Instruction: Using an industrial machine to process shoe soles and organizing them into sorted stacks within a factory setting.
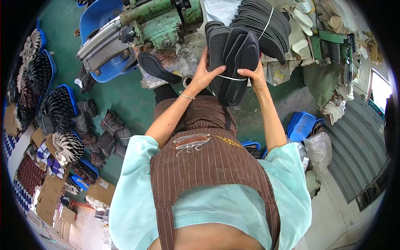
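Between my two hands is a bundle of black shoe insoles (234, 89), bound by a thin white band around its lower part. My left hand (207, 74) grips the bundle's left side, its thumb lying across the front. From the right, my right hand (255, 76) closes on the other edge with its thumb near the band. Some insoles in the bundle fan apart at the top. Just behind it lies a larger stack of dark insoles (266, 29), tied with a white cord. A single black insole (156, 68) rests on the bench edge to the left.
A green machine with a metal roller (100, 37) stands on the bench at the far left. Blue tubs of insoles (62, 104) and tied bundles (109, 125) cover the floor at left. White insole stacks (335, 18) and a blue crate (301, 126) are at right.
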Demonstrator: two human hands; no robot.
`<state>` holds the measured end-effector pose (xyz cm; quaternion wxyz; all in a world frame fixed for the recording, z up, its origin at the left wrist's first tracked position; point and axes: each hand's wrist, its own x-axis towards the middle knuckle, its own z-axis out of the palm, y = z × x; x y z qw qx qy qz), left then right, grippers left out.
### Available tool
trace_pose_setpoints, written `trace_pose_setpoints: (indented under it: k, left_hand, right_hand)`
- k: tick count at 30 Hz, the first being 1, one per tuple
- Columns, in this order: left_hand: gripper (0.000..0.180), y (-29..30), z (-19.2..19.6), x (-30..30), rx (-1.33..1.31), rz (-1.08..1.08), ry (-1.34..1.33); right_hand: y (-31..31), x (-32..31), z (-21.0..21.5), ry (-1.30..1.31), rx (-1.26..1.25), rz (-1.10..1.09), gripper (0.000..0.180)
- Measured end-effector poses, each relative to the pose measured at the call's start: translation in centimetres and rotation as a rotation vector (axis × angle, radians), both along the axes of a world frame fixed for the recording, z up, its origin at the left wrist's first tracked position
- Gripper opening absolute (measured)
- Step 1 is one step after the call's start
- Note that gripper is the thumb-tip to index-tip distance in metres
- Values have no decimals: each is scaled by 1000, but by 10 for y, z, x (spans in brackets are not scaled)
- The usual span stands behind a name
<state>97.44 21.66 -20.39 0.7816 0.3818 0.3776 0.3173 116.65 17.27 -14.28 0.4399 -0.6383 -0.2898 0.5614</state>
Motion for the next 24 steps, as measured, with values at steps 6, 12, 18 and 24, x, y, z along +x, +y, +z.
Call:
trace_pose_setpoints:
  k: [6,12,18,24]
  left_hand:
    - [103,3,-18,15,119,-35,171]
    - [100,5,-18,19,73,54,234]
    - [72,14,-22,-1,-50,77,117]
    - [56,30,-17,-10,-163,1,122]
  right_hand:
    - [-12,11,-23,16,-23,18,101]
    - [6,-9,4,-295,155,-109,98]
    - [46,-7,38,-485,517,-327,108]
    - [63,-19,46,-833,780,-322,118]
